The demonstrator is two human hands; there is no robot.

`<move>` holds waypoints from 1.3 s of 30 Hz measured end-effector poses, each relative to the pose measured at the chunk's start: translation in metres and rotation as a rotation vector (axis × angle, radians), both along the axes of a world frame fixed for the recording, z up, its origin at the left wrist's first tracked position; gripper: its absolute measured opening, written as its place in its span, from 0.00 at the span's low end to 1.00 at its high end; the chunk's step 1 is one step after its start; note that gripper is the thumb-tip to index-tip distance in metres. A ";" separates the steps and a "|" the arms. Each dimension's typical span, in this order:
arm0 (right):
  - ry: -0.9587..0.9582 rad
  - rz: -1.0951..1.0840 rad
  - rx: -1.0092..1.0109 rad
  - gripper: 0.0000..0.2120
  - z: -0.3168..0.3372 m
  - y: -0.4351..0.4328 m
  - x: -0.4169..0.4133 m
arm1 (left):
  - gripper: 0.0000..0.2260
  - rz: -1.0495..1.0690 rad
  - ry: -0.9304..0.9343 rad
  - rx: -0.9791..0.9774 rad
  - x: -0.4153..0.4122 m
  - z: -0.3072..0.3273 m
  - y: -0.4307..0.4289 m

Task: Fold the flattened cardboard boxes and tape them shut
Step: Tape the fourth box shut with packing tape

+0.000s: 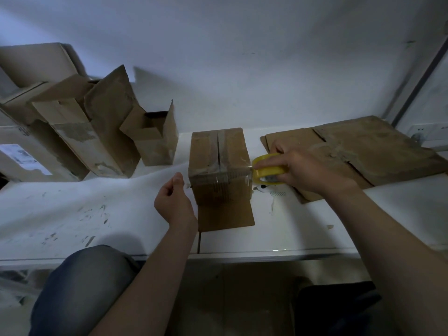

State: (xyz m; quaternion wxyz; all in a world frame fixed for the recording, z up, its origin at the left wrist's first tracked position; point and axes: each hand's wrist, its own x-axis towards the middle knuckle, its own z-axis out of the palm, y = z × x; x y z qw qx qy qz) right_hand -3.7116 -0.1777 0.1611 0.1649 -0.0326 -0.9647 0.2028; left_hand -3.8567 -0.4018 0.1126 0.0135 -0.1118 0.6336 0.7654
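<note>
A folded cardboard box (pixel 218 156) stands in the middle of the white table (pixel 72 214), its top flaps closed along a seam and one flap lying flat toward me. Clear tape runs across its near top edge. My right hand (pixel 305 169) grips a yellow tape roll (pixel 264 170) at the box's right side, with the tape stretched from the roll onto the box. My left hand (pixel 173 200) hovers just left of the box with fingers loosely curled, thumb and fingertip close together; whether they pinch the tape's end I cannot tell.
Flattened cardboard boxes (pixel 358 151) lie at the right behind my right hand. Several opened and folded boxes (pixel 101 127) stand at the back left, beside a larger labelled carton (pixel 21 154). A small white object (pixel 263 187) lies under the roll. My knee (pixel 84 287) is below the table edge.
</note>
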 end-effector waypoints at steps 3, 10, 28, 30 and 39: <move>-0.021 -0.010 -0.005 0.21 -0.006 0.000 -0.007 | 0.04 -0.039 0.005 -0.035 -0.009 -0.008 0.001; -0.019 -0.015 -0.057 0.20 -0.010 -0.003 -0.016 | 0.05 -0.153 0.044 -0.139 -0.032 -0.012 0.007; 0.086 0.007 -0.094 0.19 -0.032 -0.008 -0.041 | 0.20 -0.693 0.297 -0.936 -0.127 -0.009 -0.009; 0.093 0.012 -0.076 0.19 -0.033 -0.007 -0.044 | 0.15 -0.528 0.598 -1.027 -0.129 -0.001 -0.013; 0.102 0.030 -0.047 0.22 -0.036 -0.003 -0.051 | 0.37 -1.038 1.454 -1.362 -0.048 0.012 0.041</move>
